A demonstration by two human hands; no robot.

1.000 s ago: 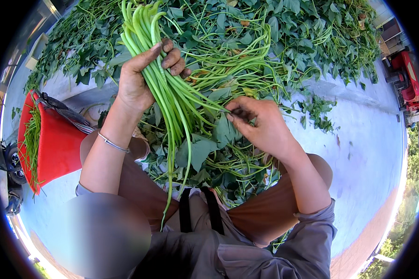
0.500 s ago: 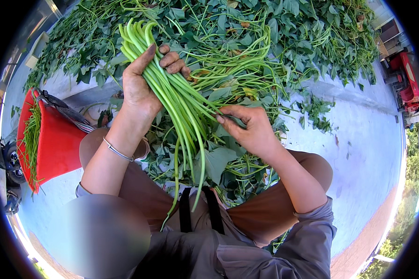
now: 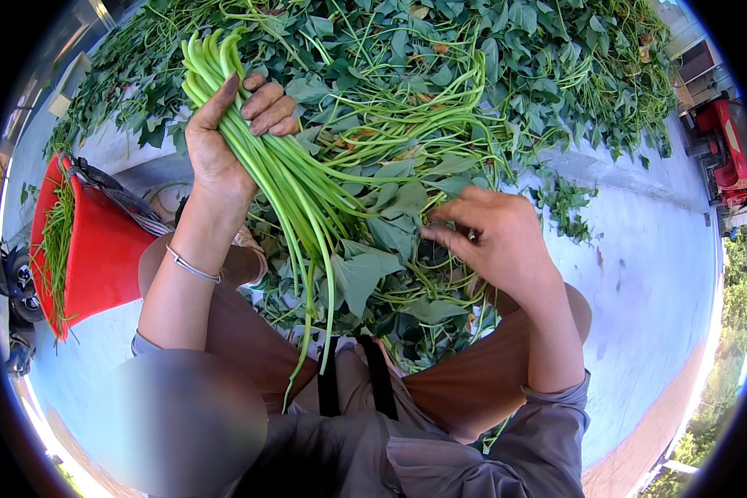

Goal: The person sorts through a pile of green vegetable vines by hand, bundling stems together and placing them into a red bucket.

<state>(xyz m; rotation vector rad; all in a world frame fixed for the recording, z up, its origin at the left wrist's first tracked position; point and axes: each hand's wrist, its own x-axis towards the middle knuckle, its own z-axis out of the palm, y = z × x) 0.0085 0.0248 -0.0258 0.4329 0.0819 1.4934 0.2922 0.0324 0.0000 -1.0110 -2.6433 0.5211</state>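
Pale floor (image 3: 631, 282), sunlit, with a low step (image 3: 651, 178) toward the far side. Broad heap of leafy green vines (image 3: 556, 58), spread across the far side and continuing near, between the knees. Red machine (image 3: 732, 149), far right. Red tub (image 3: 108, 266), left, tilted in view, with green stems (image 3: 57, 241) inside. Bundle of long green stems (image 3: 286, 183), above the vines, left of centre, lower ends trailing near. Left hand (image 3: 232, 137), wrapped firmly around that bundle. Right hand (image 3: 502, 236), thumb and fingertips slightly parted, just beside a leaf (image 3: 397, 236); contact uncertain. Thin bracelet (image 3: 192, 266), left wrist.
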